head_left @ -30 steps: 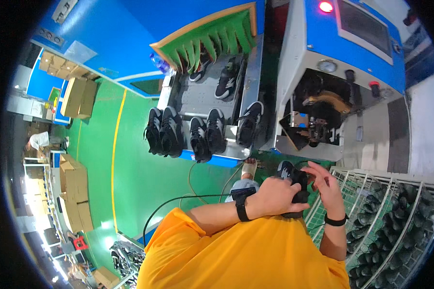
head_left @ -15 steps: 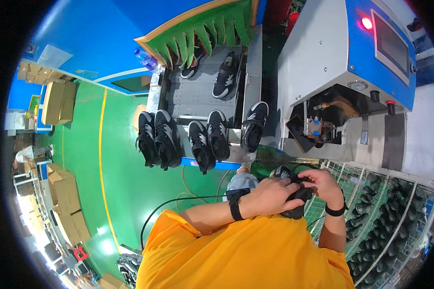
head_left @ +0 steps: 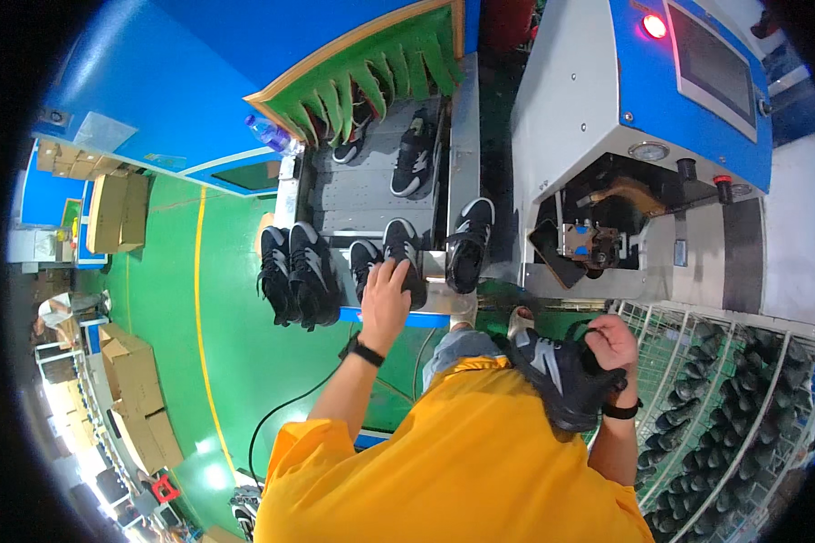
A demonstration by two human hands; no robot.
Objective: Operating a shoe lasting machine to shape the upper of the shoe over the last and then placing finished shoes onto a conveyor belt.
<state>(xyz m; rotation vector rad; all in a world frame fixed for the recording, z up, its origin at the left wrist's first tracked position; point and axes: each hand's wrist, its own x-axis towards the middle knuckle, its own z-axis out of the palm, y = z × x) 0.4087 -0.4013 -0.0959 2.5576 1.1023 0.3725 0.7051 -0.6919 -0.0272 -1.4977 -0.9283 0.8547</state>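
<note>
Against my body on the right, my right hand (head_left: 612,344) is closed on a black sneaker (head_left: 557,373) with white and grey trim, gripping it near its collar. My left hand (head_left: 386,303) reaches forward with fingers stretched out. It lies over the middle pair at the conveyor's front edge, between the left sneaker (head_left: 362,257) and the right sneaker (head_left: 400,237), and covers part of both. Whether its fingers press on them, I cannot tell. Beside them stand another pair of sneakers (head_left: 310,271) on the left and a single sneaker (head_left: 469,244) on the right.
Two sneakers lie on the grey conveyor (head_left: 344,199) below a fringed green curtain (head_left: 371,77). A blue and grey machine (head_left: 570,118) with a lit red lamp stands at right, above a white wire rack (head_left: 697,317) of dark shoe forms. A bottle (head_left: 267,133) stands left of the conveyor.
My left hand has left the held sneaker and moved forward and left to the middle pair. My right hand still holds its sneaker, now tilted and more in view.
</note>
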